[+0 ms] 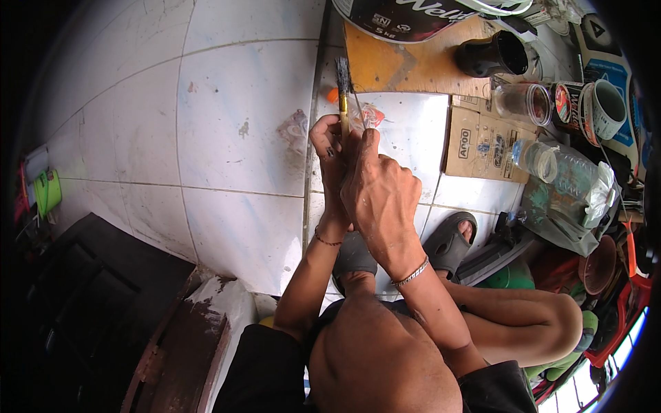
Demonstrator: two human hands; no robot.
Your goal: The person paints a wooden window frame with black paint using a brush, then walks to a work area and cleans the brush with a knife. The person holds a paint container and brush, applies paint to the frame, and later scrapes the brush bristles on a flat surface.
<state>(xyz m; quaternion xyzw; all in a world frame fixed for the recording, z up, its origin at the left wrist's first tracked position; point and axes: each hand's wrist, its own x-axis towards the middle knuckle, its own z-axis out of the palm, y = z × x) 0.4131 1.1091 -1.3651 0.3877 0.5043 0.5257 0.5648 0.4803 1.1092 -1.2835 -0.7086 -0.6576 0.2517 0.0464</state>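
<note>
Above the tiled floor, my left hand [330, 153] is closed round the handle of a paintbrush [343, 103]. Its bristles are dark and wet-looking, pointing up and away from me, and its metal band is gold. My right hand [382, 189] is closed beside it, index finger stretched along a thin, narrow tool [358, 104]. The tool's tip reaches the right side of the bristles; its exact kind is too small to make out. Dark smudges mark the left fingers. Behind the hands lie a clear plastic wrapper [374, 115] and an orange cap [333, 95].
A dark paint pail [406, 27] and a black cup [492, 55] stand on a wooden board [385, 65]. At right are flattened cardboard [471, 148], a clear jar [523, 103], a plastic bottle [575, 172] and paint tins [609, 110]. A black chair [89, 296] stands at left.
</note>
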